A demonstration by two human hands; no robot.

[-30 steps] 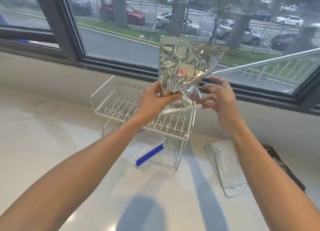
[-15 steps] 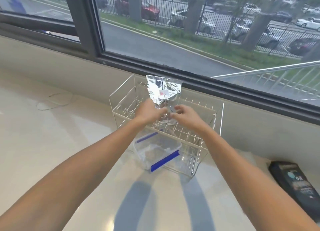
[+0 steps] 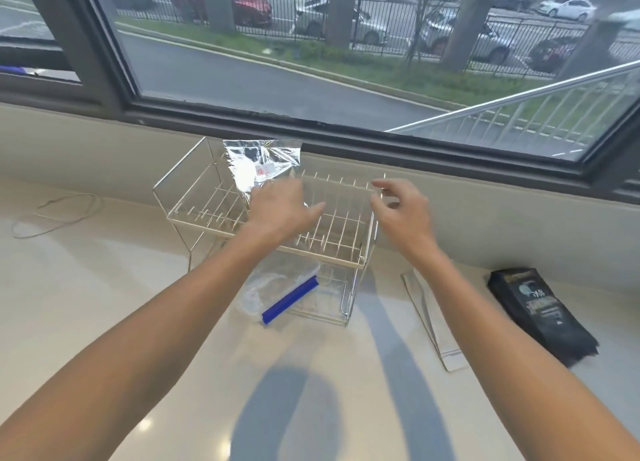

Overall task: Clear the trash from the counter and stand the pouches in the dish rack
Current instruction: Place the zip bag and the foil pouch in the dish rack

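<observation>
Both hands over the dish rack (image 3: 194, 197), upper tier. Left hand (image 3: 280, 207) palm-down, fingers extended toward the silver foil pouch (image 3: 258, 166), fingertips at or against its lower part; cannot tell if they actually grip it, the hand hides the contact. Right hand (image 3: 403, 206) well to the right of the pouch, fingers loosely spread and slightly bent, holding nothing, hovering near the rack's right rear wires. Silver pouch stands upright in the left-rear part of the top tier, crinkled, small red-marked label facing the camera, top edge above the rack's rim. Under the rack, on the surface (image 3: 104, 304), a clear zip bag with a blue strip (image 3: 289, 299), partly sticking out toward the camera. Right of the rack, a flat pale pouch (image 3: 438, 336) lies on the surface, partly hidden by the right forearm. Further right, a black pouch (image 3: 540, 315) lies flat, apart from both hands. Thin cord (image 3: 55, 214) looped on the surface far left. Window behind the rack.
</observation>
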